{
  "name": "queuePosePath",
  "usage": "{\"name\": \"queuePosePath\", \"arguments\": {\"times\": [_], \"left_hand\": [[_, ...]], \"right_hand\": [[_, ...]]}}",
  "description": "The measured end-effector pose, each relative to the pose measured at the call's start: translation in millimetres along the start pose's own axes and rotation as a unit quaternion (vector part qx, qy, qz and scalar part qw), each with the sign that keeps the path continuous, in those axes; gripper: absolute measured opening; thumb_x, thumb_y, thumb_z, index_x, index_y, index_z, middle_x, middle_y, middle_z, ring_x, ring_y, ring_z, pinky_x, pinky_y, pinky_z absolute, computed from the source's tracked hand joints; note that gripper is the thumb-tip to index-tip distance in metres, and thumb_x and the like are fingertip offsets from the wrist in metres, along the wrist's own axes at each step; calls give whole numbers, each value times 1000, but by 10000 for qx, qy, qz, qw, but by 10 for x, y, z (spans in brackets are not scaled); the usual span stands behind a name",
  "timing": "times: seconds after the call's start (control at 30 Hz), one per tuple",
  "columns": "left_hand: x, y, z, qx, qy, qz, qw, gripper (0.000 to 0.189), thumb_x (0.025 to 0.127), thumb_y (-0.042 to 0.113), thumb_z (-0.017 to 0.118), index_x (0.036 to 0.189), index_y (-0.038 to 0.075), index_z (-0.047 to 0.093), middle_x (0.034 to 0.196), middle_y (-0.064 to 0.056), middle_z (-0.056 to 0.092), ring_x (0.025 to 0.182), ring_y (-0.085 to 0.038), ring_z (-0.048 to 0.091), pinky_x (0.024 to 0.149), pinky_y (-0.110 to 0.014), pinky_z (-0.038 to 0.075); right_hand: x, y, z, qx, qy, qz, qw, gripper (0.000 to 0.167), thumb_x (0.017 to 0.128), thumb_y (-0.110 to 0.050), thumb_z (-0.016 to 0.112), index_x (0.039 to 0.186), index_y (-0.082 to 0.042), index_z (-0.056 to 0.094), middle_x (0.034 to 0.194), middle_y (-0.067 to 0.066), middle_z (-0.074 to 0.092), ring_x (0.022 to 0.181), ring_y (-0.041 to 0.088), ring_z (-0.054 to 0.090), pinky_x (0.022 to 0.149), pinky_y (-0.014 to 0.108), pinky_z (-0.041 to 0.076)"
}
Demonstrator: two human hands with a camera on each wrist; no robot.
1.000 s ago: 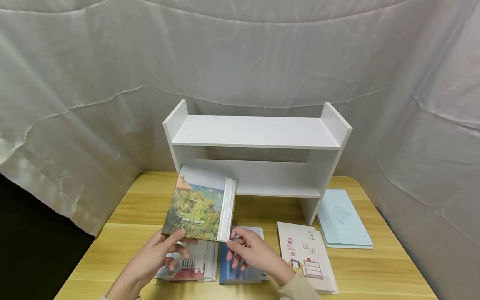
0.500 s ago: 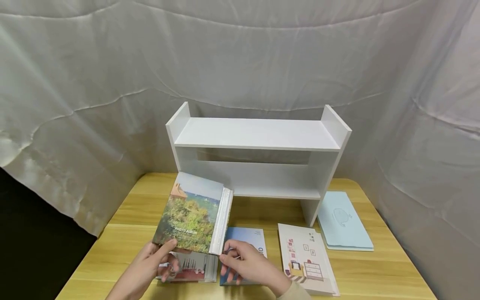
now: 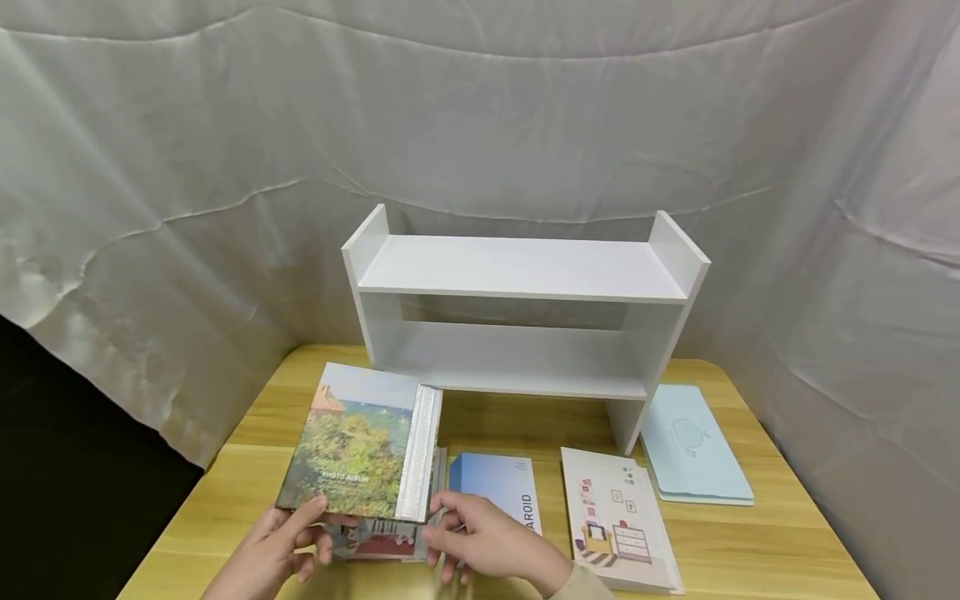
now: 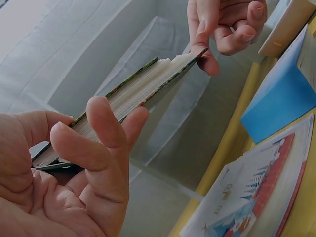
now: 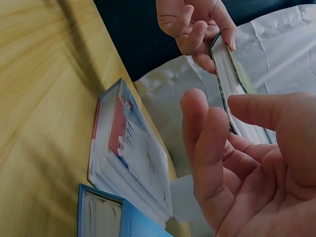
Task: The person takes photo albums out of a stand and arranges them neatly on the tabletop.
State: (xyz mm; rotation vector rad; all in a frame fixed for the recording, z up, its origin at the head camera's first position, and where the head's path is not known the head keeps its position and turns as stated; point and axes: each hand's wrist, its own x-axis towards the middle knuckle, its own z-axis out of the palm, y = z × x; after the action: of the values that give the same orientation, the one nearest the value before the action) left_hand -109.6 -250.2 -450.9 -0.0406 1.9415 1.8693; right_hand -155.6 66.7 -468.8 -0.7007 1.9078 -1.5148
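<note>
A photo album (image 3: pixel 352 450) with a painted garden-and-sea cover is held up, tilted, above the table. My left hand (image 3: pixel 273 542) pinches its lower left corner, thumb on the cover and fingers beneath. At the lower right corner, my right hand (image 3: pixel 491 537) pinches the edge between thumb and fingers. Below the album lies a book with a red and white cover (image 4: pixel 247 182), partly hidden in the head view. Beside it, a blue book (image 3: pixel 495 483) lies near my right hand, its lower part covered by that hand.
A white two-tier shelf (image 3: pixel 517 267) stands at the back of the wooden table (image 3: pixel 750 550). To its right lie a cream illustrated book (image 3: pixel 615 517) and a light blue whale notebook (image 3: pixel 697 442). Grey cloth (image 3: pixel 480 125) hangs behind.
Both hands have carried the photo album down and to the left, away from the shelf's left side. More of the blue book shows now, and the red and white book is more covered.
</note>
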Motion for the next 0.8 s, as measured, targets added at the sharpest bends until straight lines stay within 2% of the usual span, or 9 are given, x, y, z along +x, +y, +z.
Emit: {"name": "queuePosePath", "arguments": {"times": [0.1,0.23,0.27,0.47,0.57,0.67,0.8], "left_hand": [[-10,-38,-44,-30,-65,61,10000,55,119,43,39,137,3,72,103,4,79,69,-9,57,59,-24,49],[-18,-64,-106,-86,-139,85,9998,56,119,42,37,136,3,73,105,5,78,68,-8,56,60,-23,50],[-17,-66,-118,-69,-151,84,9998,56,119,42,36,135,4,74,101,5,77,68,-8,56,60,-23,50],[-2,-79,-190,-187,-126,-9,9997,57,119,44,35,125,10,80,82,4,70,66,-6,56,60,-22,50],[-12,-104,-258,-208,-71,-32,9998,56,119,44,34,124,13,81,80,4,68,65,-6,55,61,-22,49],[-34,-138,-348,-287,-107,13,9995,57,120,43,32,122,17,82,81,4,68,66,-7,55,62,-23,49],[-70,-184,-461,-429,-98,68,9990,58,120,41,29,117,23,84,79,4,68,64,-8,51,62,-25,48]], "right_hand": [[17,4,4,48,-137,23,9999,23,111,-23,61,127,-7,58,89,6,77,68,23,73,56,53,62],[32,17,5,65,-211,21,9998,25,111,-23,61,131,-8,59,89,5,77,70,28,75,60,63,61],[34,23,3,61,-215,13,9997,25,111,-23,61,131,-8,60,89,5,77,71,29,75,61,64,60],[43,60,-13,13,-209,-45,9998,24,111,-22,61,132,-10,62,88,5,77,73,41,76,60,62,61],[49,59,-12,-47,-187,-61,9998,22,111,-22,61,131,-13,64,89,8,78,71,37,75,60,61,61],[52,55,-16,-121,-135,-45,9998,21,111,-22,62,129,-13,65,88,7,78,69,31,75,57,52,62],[47,55,-21,-189,-36,-23,9998,21,110,-22,63,128,-12,66,86,3,77,69,32,75,54,40,60]]}}
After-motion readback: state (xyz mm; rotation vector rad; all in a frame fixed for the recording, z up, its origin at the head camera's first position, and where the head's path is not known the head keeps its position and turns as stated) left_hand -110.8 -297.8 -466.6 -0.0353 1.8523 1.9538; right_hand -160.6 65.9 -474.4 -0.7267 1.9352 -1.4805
